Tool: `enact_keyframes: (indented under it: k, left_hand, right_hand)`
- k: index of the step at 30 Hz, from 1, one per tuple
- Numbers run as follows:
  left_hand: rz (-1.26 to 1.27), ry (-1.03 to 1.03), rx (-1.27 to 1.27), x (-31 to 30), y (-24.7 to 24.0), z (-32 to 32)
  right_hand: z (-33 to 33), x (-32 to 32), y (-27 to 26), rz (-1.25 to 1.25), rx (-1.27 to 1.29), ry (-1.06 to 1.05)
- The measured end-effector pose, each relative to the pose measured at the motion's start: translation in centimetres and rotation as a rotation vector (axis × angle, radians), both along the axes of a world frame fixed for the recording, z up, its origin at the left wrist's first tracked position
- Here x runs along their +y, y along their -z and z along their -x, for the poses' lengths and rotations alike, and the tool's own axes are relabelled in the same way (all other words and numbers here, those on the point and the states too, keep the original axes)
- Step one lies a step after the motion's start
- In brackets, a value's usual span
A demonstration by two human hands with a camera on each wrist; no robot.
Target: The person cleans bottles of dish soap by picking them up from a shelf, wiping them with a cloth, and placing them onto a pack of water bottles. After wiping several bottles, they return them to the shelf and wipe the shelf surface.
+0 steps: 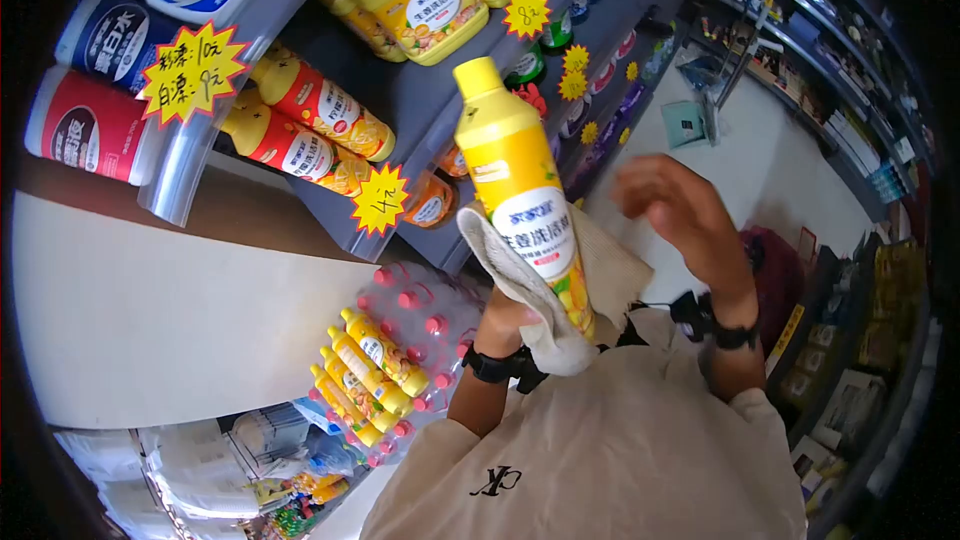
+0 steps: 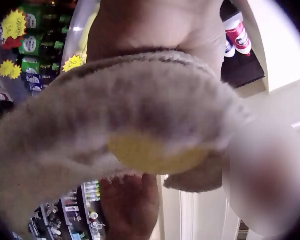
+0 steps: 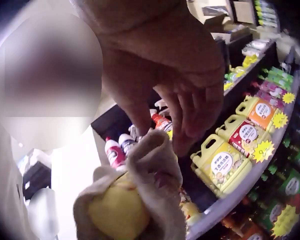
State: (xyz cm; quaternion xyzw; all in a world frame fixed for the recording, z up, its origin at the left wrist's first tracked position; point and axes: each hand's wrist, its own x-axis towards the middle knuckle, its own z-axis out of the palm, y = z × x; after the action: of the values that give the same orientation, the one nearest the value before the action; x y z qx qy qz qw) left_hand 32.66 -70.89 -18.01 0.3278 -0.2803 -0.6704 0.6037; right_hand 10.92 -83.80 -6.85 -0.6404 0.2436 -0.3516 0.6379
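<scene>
A yellow dish-soap bottle (image 1: 525, 190) with a white label is held tilted in front of the chest, cap up. A beige cloth (image 1: 535, 315) wraps its lower side, and my left hand (image 1: 508, 322) grips the bottle through it, most fingers hidden. In the left wrist view the cloth (image 2: 120, 100) covers much of the picture, with the yellow bottle base (image 2: 157, 152) below it. My right hand (image 1: 685, 215) is raised beside the bottle, apart from it, fingers loosely bent and holding nothing. The right wrist view shows my right hand (image 3: 170, 75) above the cloth (image 3: 162, 180) and bottle base (image 3: 119, 210).
Shelves with price tags (image 1: 197, 70) hold jugs (image 1: 430, 5) and red-yellow bottles (image 1: 310, 155) at upper left. Several yellow bottles (image 1: 365, 370) lie on a pack of pink-capped bottles (image 1: 435, 325) at lower left. More shelving (image 1: 840, 100) stands at right, past the aisle floor.
</scene>
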Motion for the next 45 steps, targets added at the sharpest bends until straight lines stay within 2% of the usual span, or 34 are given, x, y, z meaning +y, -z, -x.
enact_keyframes:
  k: [1, 2, 3, 5, 6, 9, 10, 14, 17, 19, 20, 21, 23, 27, 30, 32, 34, 37, 40, 43, 45]
  left_hand:
    - [0.004, 0.081, -0.028, 0.1, 1.0, 0.2]
    - [0.033, 0.074, -0.026, 0.2, 1.9, 0.8]
    - [0.037, 0.032, -0.014, -0.2, 0.4, 1.6]
    - [0.052, -0.063, 0.007, -1.3, -5.2, 3.6]
    - [0.045, -0.092, -0.029, -1.6, -6.4, 4.1]
    - [-0.126, -0.235, -0.515, -2.0, -5.9, 4.8]
    - [-0.061, -0.328, -0.678, -2.0, -5.5, 5.0]
    - [0.217, -0.655, -1.270, -2.8, -4.6, 5.5]
    - [0.252, -0.879, -1.469, -3.3, -5.0, 2.5]
    - [0.168, -0.704, -1.090, -4.1, -7.0, 1.2]
    - [0.125, -0.617, -0.899, -4.3, -7.9, 0.7]
    - [0.122, -0.469, -0.824, -4.4, -8.5, 0.3]
    - [0.042, -0.310, -0.669, -4.7, -9.0, 1.1]
    - [0.094, -0.386, -0.412, -5.0, -8.3, 1.3]
    - [0.182, -0.516, -0.359, -5.2, -7.9, 0.8]
    - [0.200, -0.571, -0.312, -5.4, -7.8, 0.0]
    - [0.255, -0.553, -0.137, -5.7, -8.0, -0.5]
    - [0.188, -0.469, 0.064, -5.3, -7.7, -0.7]
    - [-0.004, -0.325, 0.247, -4.7, -6.4, -0.2]
    - [-0.127, -0.201, 0.406, -4.7, -5.8, 1.6]
    - [-0.081, -0.107, 0.420, -4.3, -5.5, 2.2]
  right_hand:
    - [-0.8, -0.2, 1.3, -0.046, -0.101, -0.114]
    - [-2.3, -0.3, 2.9, -0.087, -0.203, -0.228]
    - [-3.4, -0.5, 4.1, -0.121, -0.308, -0.346]
    - [-3.7, 1.4, 5.4, -0.363, -0.333, -0.359]
    - [-3.8, 2.3, 5.9, -0.491, -0.345, -0.368]
    - [-4.1, 2.9, 7.0, -0.744, -0.399, -0.352]
    - [-4.3, 2.9, 6.8, -0.812, -0.389, -0.316]
    - [-4.5, 2.6, 8.3, -0.754, -0.390, -0.260]
    - [-4.7, 2.5, 8.4, -0.659, -0.339, -0.232]
    - [-4.7, 2.5, 7.8, -0.535, -0.264, -0.236]
    - [-4.7, 2.5, 7.5, -0.414, -0.139, -0.234]
    - [-4.7, 2.6, 7.0, -0.332, -0.087, -0.239]
    - [-4.8, 3.1, 5.9, -0.165, 0.011, -0.246]
    - [-4.3, 3.0, 6.0, -0.173, 0.072, -0.196]
    - [-3.6, 2.6, 6.6, -0.508, -0.144, -0.172]
    - [-2.2, 2.4, 7.3, -0.598, -0.048, -0.111]
    - [-0.8, 2.0, 8.1, -0.618, 0.093, -0.028]
    - [0.5, 1.0, 8.7, -0.694, -0.207, 0.239]
    - [1.2, -0.4, 6.1, -0.613, -0.462, 0.346]
    - [-0.2, 0.2, 4.2, -0.173, -0.190, 0.145]
    - [-2.4, -0.2, 1.0, 0.695, 0.108, -0.073]
